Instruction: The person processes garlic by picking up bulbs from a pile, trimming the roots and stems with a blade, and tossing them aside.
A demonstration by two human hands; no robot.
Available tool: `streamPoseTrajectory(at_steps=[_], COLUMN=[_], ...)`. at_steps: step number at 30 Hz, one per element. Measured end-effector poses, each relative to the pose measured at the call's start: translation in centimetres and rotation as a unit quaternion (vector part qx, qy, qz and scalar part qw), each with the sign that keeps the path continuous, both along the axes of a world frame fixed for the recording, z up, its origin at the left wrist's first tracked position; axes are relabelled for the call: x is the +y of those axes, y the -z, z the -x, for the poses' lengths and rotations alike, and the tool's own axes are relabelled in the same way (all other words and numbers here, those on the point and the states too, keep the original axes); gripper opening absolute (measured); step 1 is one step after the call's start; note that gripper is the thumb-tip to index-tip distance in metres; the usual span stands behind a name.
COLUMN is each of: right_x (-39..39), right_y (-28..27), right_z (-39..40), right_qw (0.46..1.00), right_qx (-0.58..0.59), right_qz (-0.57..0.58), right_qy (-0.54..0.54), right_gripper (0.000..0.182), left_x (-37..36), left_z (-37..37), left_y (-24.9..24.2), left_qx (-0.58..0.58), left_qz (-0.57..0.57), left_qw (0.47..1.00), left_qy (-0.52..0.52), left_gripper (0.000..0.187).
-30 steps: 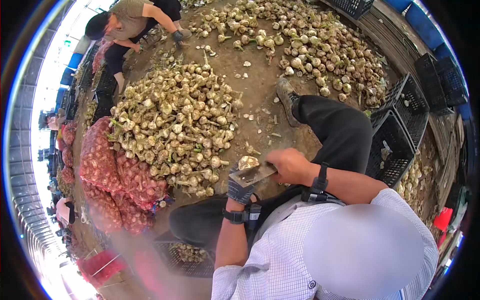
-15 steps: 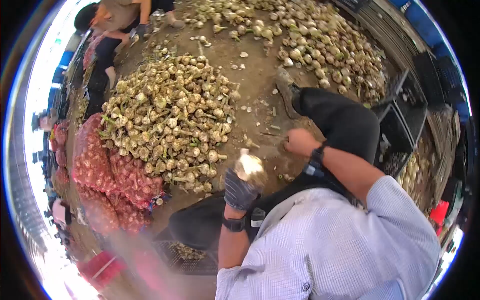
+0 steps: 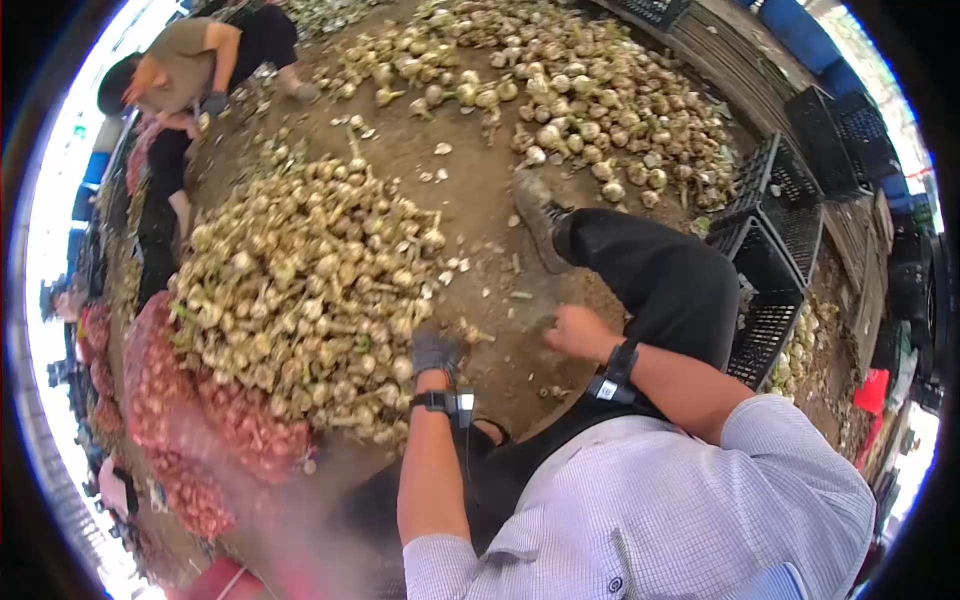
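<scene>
My left hand (image 3: 435,354), in a dark striped glove, is at the right edge of a large heap of garlic bulbs (image 3: 310,290) with stems on. Its fingers are blurred, and whether a bulb is in them cannot be made out. My bare right hand (image 3: 583,332) is closed in a fist over the ground near my bent knee. A thin knife blade stuck out of this fist a moment ago; now the blade hardly shows. Between the hands, a single garlic bulb (image 3: 472,331) with its stem lies on the dirt.
A second spread of garlic (image 3: 610,110) covers the ground at the far side. Black plastic crates (image 3: 765,260) stand right of my leg. Red mesh sacks of garlic (image 3: 160,390) lean at the left. Another person (image 3: 190,70) sits bent over at the upper left.
The pale garlic bulb in my left hand is gone from it, and that hand has moved left and forward to the heap. My right fist stays closed, slightly lower. The view has shifted.
</scene>
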State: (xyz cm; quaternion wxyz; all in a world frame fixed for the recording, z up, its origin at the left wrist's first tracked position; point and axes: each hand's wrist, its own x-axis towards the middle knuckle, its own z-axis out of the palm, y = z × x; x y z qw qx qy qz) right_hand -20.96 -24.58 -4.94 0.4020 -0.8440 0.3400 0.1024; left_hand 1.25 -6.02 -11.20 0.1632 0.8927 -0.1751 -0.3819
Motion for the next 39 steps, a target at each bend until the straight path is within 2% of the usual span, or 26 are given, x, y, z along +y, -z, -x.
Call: streamPoseTrajectory(at_steps=[1,2,5,7,9,11,14,17,19,22,23,24,25,26,29,33,34,37,39], right_x=[0.1,0.3,0.5,0.7,0.8,0.9,0.8,1.1,1.5,0.7,0.9,0.8,0.8,0.8,0.9,2.2,2.6,3.4,3.5], right_y=[-0.1,0.2,0.7,-0.8,-0.2,-0.1,-0.4,0.6,1.4,0.1,-0.7,-2.1,-2.5,-2.8,-5.0,-6.8,-7.3,-10.0,-10.9], right_z=[-0.1,-0.1,-0.7,-1.7,-2.2,-3.0,-3.7,-3.4,-2.9,-2.8,-2.8,-2.9,-2.8,-2.4,-2.0,-1.5,-1.4,-0.7,-0.2], right_qw=[1.000,1.000,1.000,0.999,0.998,0.997,0.995,0.996,0.996,0.997,0.995,0.993,0.993,0.993,0.989,0.967,0.965,0.963,0.962], right_qx=[0.005,0.001,-0.002,0.008,0.015,0.032,0.052,0.038,0.037,-0.017,-0.043,-0.070,-0.080,-0.089,-0.126,-0.239,-0.245,-0.241,-0.218], right_qz=[-0.010,-0.011,-0.021,-0.044,-0.060,-0.073,-0.082,-0.084,-0.080,-0.075,-0.082,-0.089,-0.081,-0.073,-0.071,-0.029,-0.026,-0.010,0.011], right_qy=[-0.003,-0.007,-0.018,-0.016,-0.021,-0.023,-0.023,-0.021,-0.007,0.009,0.026,0.046,0.037,0.030,-0.010,-0.080,-0.087,-0.120,-0.162], right_gripper=[0.035,0.035,0.036,0.036,0.036,0.036,0.036,0.037,0.037,0.036,0.036,0.035,0.034,0.032,0.030,0.022,0.020,0.020,0.027], left_x=[-0.2,1.0,-1.8,-3.6,-3.0,-1.4,0.6,3.0,2.9,2.0,1.9,1.8,0.7,0.2,0.9,2.5,2.6,2.7,3.5], left_z=[0.8,1.5,3.7,3.6,3.3,3.1,3.4,3.3,2.6,0.4,0.2,-0.1,0.4,0.9,2.0,4.4,5.4,7.6,7.9], left_y=[1.4,7.0,4.3,4.6,7.0,12.5,17.5,18.5,13.6,9.5,7.7,5.9,2.0,-1.3,-6.5,-9.8,-10.5,-12.1,-12.3], left_qx=[-0.089,-0.245,-0.163,-0.081,-0.033,-0.024,-0.072,-0.011,0.018,0.130,0.199,0.265,0.343,0.411,0.434,0.383,0.371,0.437,0.197], left_qz=[-0.032,-0.106,-0.203,-0.187,-0.168,-0.137,-0.177,-0.173,-0.132,-0.020,0.040,0.098,0.171,0.241,0.290,0.363,0.359,0.370,0.415], left_qw=[0.989,0.904,0.910,0.940,0.948,0.941,0.908,0.942,0.961,0.980,0.977,0.959,0.910,0.830,0.800,0.842,0.850,0.800,0.887], left_qy=[0.116,0.333,0.323,0.272,0.268,0.308,0.374,0.288,0.243,0.150,0.065,-0.022,-0.159,-0.289,-0.296,-0.111,-0.108,-0.182,0.032], left_gripper=[0.064,0.051,0.043,0.040,0.037,0.034,0.032,0.031,0.029,0.027,0.026,0.026,0.026,0.027,0.022,0.029,0.033,0.034,0.030])
